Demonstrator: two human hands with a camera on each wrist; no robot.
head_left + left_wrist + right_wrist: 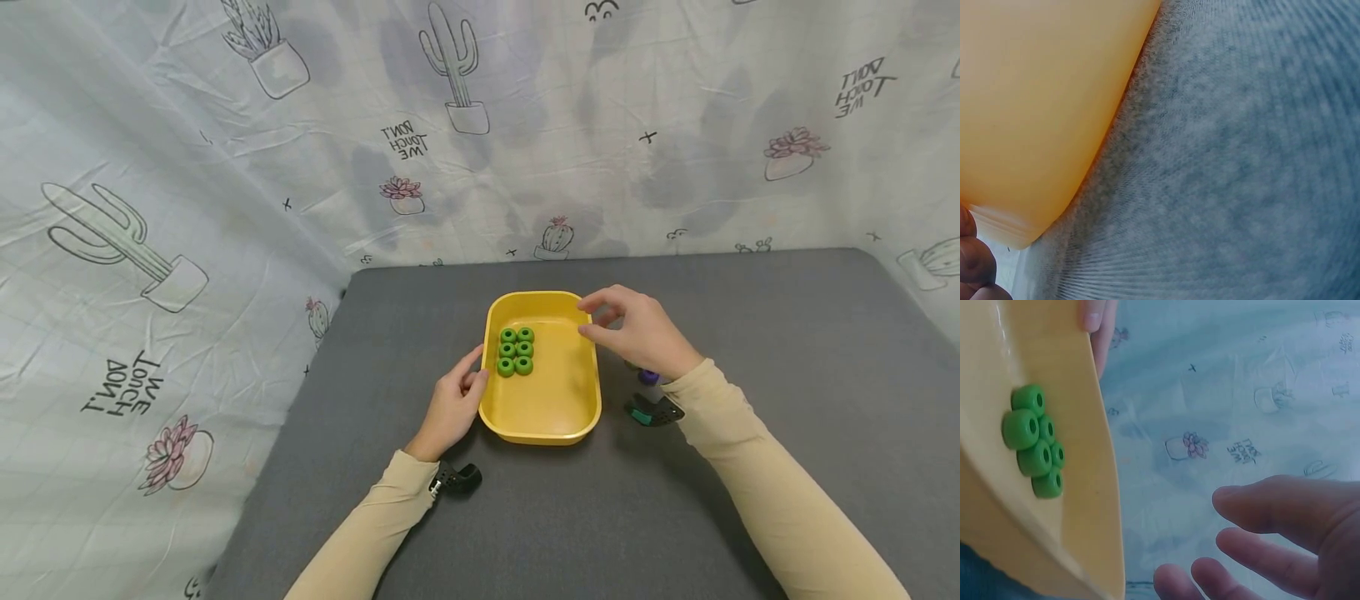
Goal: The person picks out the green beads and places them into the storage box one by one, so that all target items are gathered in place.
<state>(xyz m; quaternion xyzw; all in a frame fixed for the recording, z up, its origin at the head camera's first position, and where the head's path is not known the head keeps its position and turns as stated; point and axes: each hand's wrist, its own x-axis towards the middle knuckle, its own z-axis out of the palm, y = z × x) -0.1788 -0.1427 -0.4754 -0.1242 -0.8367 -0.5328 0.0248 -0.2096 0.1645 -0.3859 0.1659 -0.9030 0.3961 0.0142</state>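
Observation:
A yellow tray lies on the grey table. Inside it, toward its left side, several green ring-like pieces with holes are lined up in two columns; they also show as chunky green beads in the right wrist view. My left hand grips the tray's left rim, one fingertip over the edge and others along the outer wall. Above the right rim hovers my right hand, fingers loosely bent and apart, holding nothing. Beneath that hand's wrist, a purple piece is partly hidden.
The grey tabletop extends around the tray. Behind it and on the left hangs a white curtain printed with cacti. Dark straps sit on both wrists, the right one with a green part.

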